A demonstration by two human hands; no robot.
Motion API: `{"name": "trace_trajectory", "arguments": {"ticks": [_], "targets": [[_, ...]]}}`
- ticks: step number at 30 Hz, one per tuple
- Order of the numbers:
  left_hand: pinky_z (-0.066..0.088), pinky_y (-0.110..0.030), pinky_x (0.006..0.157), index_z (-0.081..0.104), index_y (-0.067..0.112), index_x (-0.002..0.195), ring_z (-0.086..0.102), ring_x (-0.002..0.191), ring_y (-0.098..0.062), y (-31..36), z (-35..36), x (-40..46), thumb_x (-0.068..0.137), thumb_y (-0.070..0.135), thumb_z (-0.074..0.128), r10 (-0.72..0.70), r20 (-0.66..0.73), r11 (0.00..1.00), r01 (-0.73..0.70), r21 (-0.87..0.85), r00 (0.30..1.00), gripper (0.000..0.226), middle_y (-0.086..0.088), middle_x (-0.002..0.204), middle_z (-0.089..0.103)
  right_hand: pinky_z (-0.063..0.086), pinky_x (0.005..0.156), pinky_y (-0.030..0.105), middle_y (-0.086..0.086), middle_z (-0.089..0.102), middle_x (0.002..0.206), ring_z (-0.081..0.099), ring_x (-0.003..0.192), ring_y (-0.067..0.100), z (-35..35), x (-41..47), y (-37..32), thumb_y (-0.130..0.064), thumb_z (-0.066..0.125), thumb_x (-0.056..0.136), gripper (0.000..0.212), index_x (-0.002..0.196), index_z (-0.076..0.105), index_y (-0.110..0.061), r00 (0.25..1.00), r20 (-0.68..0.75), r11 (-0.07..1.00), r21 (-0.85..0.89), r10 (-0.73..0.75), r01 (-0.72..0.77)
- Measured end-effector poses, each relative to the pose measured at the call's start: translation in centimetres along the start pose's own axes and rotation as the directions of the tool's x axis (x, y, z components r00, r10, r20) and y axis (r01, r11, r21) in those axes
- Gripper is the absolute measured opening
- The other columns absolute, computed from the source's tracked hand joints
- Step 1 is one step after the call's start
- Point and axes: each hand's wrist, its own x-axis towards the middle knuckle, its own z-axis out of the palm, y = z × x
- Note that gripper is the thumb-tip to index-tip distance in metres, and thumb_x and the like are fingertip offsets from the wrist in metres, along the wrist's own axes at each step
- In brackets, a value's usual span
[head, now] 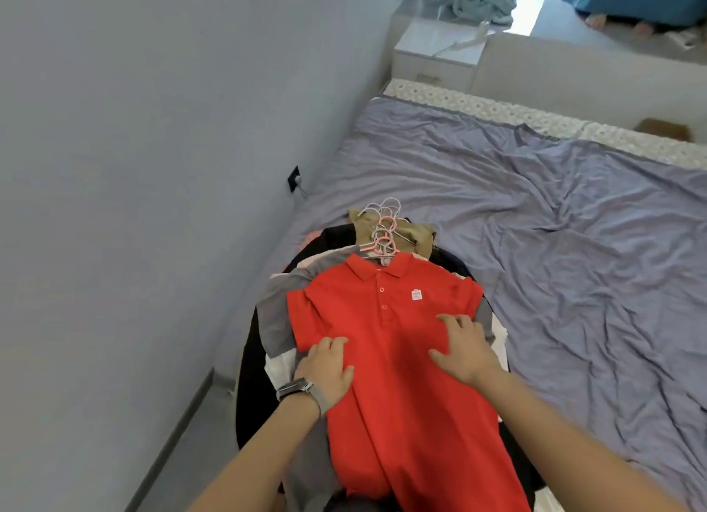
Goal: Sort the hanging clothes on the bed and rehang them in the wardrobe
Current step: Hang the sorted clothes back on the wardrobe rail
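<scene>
My left hand (327,364) and right hand (465,349) lie flat on the red polo (394,358), fingers spread and relaxed, gripping nothing. The polo tops a pile of clothes (275,320) on hangers (382,232), stacked at the bed's (554,224) left edge, close to the wall (134,167). Grey, white, black and khaki garments show beneath it; how many, I cannot tell. A watch (300,389) sits on my left wrist. Right of the pile the wrinkled sheet stretches open. A socket (294,179) is on the wall beyond the pile, and a nightstand (436,52) stands at the far corner.
</scene>
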Motion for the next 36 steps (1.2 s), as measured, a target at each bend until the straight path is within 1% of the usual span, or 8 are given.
{"name": "trace_trajectory", "arguments": {"ticks": [9, 17, 23, 27, 29, 31, 34, 36], "targets": [[0.044, -0.039, 0.094, 0.043, 0.012, 0.129, 0.041, 0.125, -0.023, -3.8, -3.6, 20.7, 0.089, 0.021, 0.050, 0.058, -0.066, 0.988, -0.048, 0.148, 0.996, 0.042, -0.003, 0.141, 0.036, 0.037, 0.102, 0.037, 0.004, 0.037, 0.138, 0.032, 0.127, 0.026, 1.1, 7.1, -2.9, -0.032, 0.057, 0.088, 0.057, 0.140, 0.037, -0.021, 0.976, -0.133, 0.978, 0.144, 0.171, -0.152], [0.031, -0.042, 0.109, 0.016, 0.003, 0.144, 0.032, 0.133, -0.032, -6.0, 1.7, 30.9, 0.087, 0.032, 0.060, -0.186, 0.108, 0.982, 0.187, 0.000, 0.977, 0.078, -0.017, 0.144, 0.034, 0.036, 0.104, 0.032, 0.002, 0.036, 0.140, 0.031, 0.131, 0.023, 3.8, 8.8, 1.1, -0.026, 0.055, 0.089, 0.057, 0.142, 0.035, -0.019, 0.964, -0.065, 0.961, 0.119, 0.260, -0.251], [0.031, -0.048, 0.100, 0.051, 0.022, 0.122, 0.038, 0.121, -0.037, -5.7, 2.7, 30.6, 0.096, 0.040, 0.038, -0.192, 0.114, 0.970, 0.206, -0.128, 0.975, 0.034, -0.011, 0.123, 0.053, 0.030, 0.107, 0.029, 0.004, 0.039, 0.138, 0.033, 0.129, 0.024, 5.8, 8.4, 2.7, -0.018, 0.055, 0.087, 0.058, 0.142, 0.036, -0.017, 0.951, 0.033, 0.934, 0.178, 0.308, -0.309], [0.027, -0.037, 0.086, 0.060, 0.022, 0.109, 0.042, 0.108, -0.025, -2.4, -0.4, 26.5, 0.093, 0.040, 0.038, 0.104, -0.022, 0.983, -0.106, -0.149, 0.994, 0.032, 0.003, 0.101, 0.061, 0.029, 0.106, 0.034, 0.011, 0.047, 0.132, 0.041, 0.125, 0.032, 5.4, 10.1, 2.1, -0.015, 0.070, 0.077, 0.066, 0.137, 0.044, -0.010, 0.947, -0.186, 0.943, 0.260, 0.261, -0.209], [0.024, -0.032, 0.080, 0.061, 0.023, 0.103, 0.041, 0.098, -0.014, -1.7, -2.8, 23.8, 0.082, 0.054, 0.027, 0.282, 0.005, 0.942, -0.276, -0.193, 0.959, 0.051, 0.015, 0.085, 0.056, 0.028, 0.107, 0.039, 0.015, 0.045, 0.134, 0.040, 0.125, 0.035, 3.9, 11.5, 2.1, -0.023, 0.074, 0.072, 0.075, 0.138, 0.042, -0.007, 0.886, -0.413, 0.972, 0.182, 0.212, -0.148], [0.027, -0.030, 0.080, 0.061, 0.026, 0.100, 0.039, 0.089, -0.004, -2.0, -4.7, 21.6, 0.079, 0.057, 0.025, 0.389, 0.066, 0.894, -0.360, -0.267, 0.919, 0.052, 0.019, 0.075, 0.047, 0.030, 0.107, 0.045, 0.011, 0.046, 0.135, 0.040, 0.127, 0.034, 1.7, 12.7, 2.2, -0.032, 0.073, 0.068, 0.078, 0.138, 0.043, -0.014, 0.863, -0.486, 0.989, 0.108, 0.137, -0.096], [0.035, -0.023, 0.089, 0.056, 0.036, 0.090, 0.049, 0.089, 0.003, -3.2, -6.5, 20.6, 0.094, 0.045, 0.039, 0.411, 0.207, 0.836, -0.277, -0.473, 0.888, 0.020, 0.022, 0.082, 0.058, 0.043, 0.089, 0.041, -0.004, 0.066, 0.104, 0.060, 0.104, 0.025, -0.6, 14.0, 3.2, -0.038, 0.073, 0.073, 0.037, 0.105, 0.058, -0.025, 0.972, -0.234, 1.000, 0.012, 0.026, -0.024], [0.036, -0.022, 0.097, 0.063, 0.032, 0.091, 0.054, 0.096, 0.005, -4.0, -6.8, 22.3, 0.093, 0.048, 0.038, 0.336, 0.216, 0.816, -0.168, -0.554, 0.917, 0.030, 0.019, 0.095, 0.065, 0.046, 0.071, 0.037, -0.007, 0.066, 0.086, 0.063, 0.089, 0.022, -1.4, 14.0, 3.2, -0.046, 0.066, 0.079, 0.026, 0.088, 0.052, -0.025, 0.999, -0.046, 0.999, -0.043, -0.013, 0.011]]}}
